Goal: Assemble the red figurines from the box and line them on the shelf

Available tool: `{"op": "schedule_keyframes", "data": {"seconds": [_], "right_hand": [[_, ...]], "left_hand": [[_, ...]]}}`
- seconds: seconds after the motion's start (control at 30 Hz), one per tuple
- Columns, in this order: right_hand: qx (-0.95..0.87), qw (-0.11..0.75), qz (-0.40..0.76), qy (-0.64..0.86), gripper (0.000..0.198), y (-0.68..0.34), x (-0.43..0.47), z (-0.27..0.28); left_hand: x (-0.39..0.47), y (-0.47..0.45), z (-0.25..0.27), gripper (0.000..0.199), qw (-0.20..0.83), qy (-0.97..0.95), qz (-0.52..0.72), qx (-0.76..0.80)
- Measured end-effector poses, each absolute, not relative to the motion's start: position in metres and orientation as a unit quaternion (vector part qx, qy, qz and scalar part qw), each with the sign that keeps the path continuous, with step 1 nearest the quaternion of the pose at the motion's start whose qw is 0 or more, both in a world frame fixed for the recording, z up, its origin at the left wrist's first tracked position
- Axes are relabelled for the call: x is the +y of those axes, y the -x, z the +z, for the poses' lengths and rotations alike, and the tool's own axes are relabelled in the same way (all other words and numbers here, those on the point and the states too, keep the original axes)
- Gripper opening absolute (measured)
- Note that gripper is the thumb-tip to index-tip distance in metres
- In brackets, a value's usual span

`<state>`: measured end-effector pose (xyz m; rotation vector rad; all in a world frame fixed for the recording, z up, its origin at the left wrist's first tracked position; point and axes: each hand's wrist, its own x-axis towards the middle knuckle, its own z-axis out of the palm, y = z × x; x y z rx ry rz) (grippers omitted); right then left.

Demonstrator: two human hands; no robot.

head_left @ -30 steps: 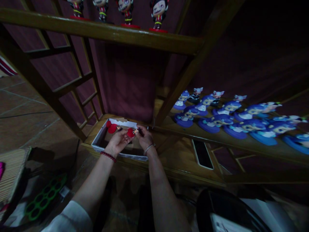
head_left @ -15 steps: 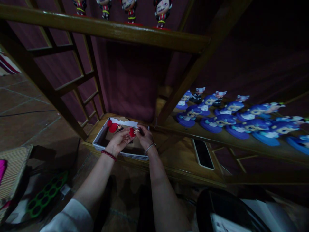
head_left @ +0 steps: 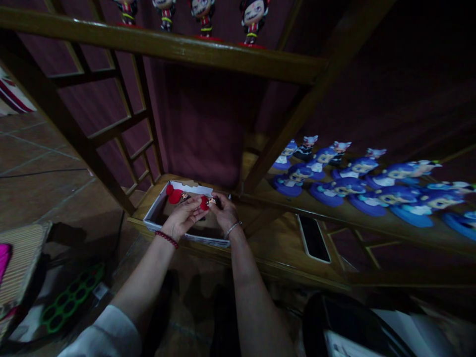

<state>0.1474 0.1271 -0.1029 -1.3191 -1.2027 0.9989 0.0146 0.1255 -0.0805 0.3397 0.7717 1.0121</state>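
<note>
Over a white cardboard box (head_left: pixel 153 210) on the low wooden shelf, both hands are closed on one small figurine (head_left: pixel 211 202). My left hand (head_left: pixel 185 215) pinches its round red base. My right hand (head_left: pixel 225 214) grips the dark head end, so the figurine lies tilted sideways between them. Another figurine with a red base (head_left: pixel 175 196) lies in the box, left of my fingers. The near part of the box's inside is partly hidden by my hands.
A phone (head_left: pixel 314 238) lies on the shelf to the right. Several blue-haired figurines (head_left: pixel 338 190) stand on the shelf at right, and red-and-black figurines (head_left: pixel 253 22) on the upper shelf. A wooden post (head_left: pixel 286 129) rises right of the box. A green tray (head_left: pixel 72 297) sits lower left.
The view has shifted slightly. Both hands stay over the box with the same figurine between them; little else differs.
</note>
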Motion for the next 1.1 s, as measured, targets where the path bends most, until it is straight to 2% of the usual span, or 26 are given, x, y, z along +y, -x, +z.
{"op": "schedule_keyframes", "data": {"seconds": [0.37, 1.1], "right_hand": [[-0.504, 0.517, 0.416, 0.552, 0.036, -0.146, 0.126, -0.101], [-0.536, 0.505, 0.407, 0.542, 0.032, -0.144, 0.123, -0.095]], "left_hand": [[0.126, -0.008, -0.085, 0.011, 0.782, -0.171, 0.486, 0.352], [0.125, -0.007, -0.079, 0.003, 0.779, -0.178, 0.48, 0.362]]}}
